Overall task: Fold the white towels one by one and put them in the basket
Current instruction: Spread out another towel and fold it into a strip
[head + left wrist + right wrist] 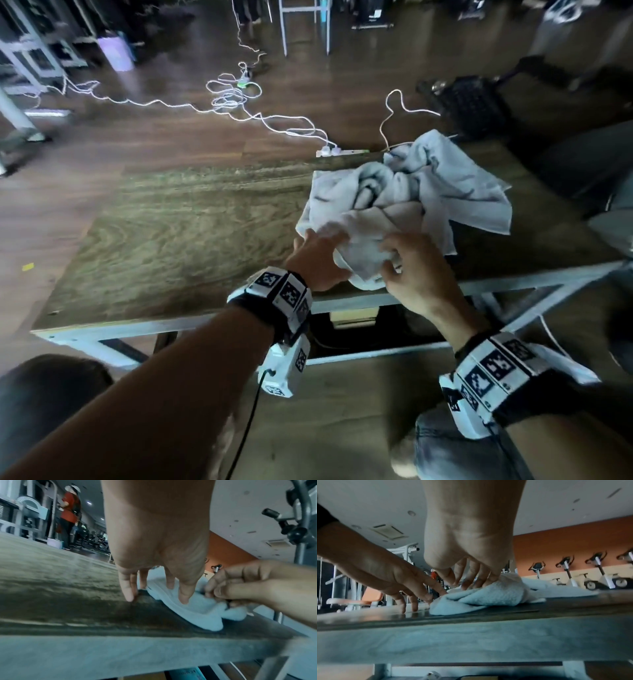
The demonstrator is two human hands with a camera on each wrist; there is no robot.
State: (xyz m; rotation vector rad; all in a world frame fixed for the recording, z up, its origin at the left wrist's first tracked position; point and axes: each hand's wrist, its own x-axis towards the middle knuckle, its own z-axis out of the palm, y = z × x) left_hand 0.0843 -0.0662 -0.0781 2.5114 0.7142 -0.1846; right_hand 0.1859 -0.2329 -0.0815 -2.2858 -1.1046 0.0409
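Note:
A rumpled pile of white towels (431,181) lies on the right part of the wooden table (171,233). The nearest towel (363,240) is bunched close to the table's front edge. My left hand (318,255) lies on that towel's left edge with its fingers stretched out, some tips on the cloth (197,609) and some on the tabletop. My right hand (409,263) sits just to the right, its fingers curled down and pinching a fold of the same towel (488,596). A dark mesh basket (474,102) stands on the floor beyond the table's far right corner.
A white power strip (329,150) sits at the table's far edge, with white cables (233,99) trailing across the wooden floor. The table's metal frame (359,301) runs along the near side. My knees are below. Exercise machines stand around the room.

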